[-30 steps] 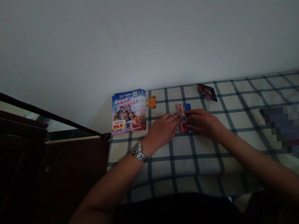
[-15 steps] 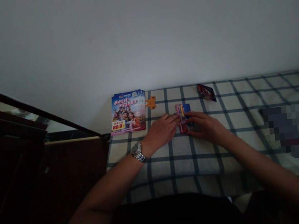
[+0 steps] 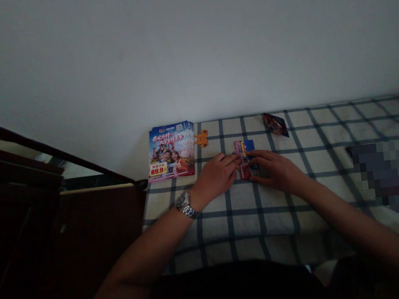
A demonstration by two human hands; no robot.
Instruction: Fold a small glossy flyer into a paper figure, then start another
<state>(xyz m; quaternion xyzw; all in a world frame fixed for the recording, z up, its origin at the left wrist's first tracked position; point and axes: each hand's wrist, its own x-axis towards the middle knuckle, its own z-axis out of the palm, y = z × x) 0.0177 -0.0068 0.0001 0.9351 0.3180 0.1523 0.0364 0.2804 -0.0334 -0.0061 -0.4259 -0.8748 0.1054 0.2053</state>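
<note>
Blue-checked white cloth (image 3: 265, 219) covers the surface the person leans over, both bare forearms stretched forward and angled inward so the hands meet near the middle. The left hand (image 3: 220, 173), a silver metal wristwatch (image 3: 185, 204) on its wrist, lies palm down with its fingers extended to the right, their tips on the left edge of a small pink-and-blue folded paper leaflet (image 3: 245, 153). The right hand (image 3: 276, 170) is also palm down and flat, its fingers spread over the lower right part of that leaflet, pressing rather than gripping. The leaflet lies flat on the cloth between the two hands, well in from the front edge. To the left, by the wall, sits a neat stack of colourful printed flyers (image 3: 170, 149), with a small orange bear-shaped paper cutout (image 3: 201, 138) just beside it. A dark folded card (image 3: 276, 124) lies further back on the right.
</note>
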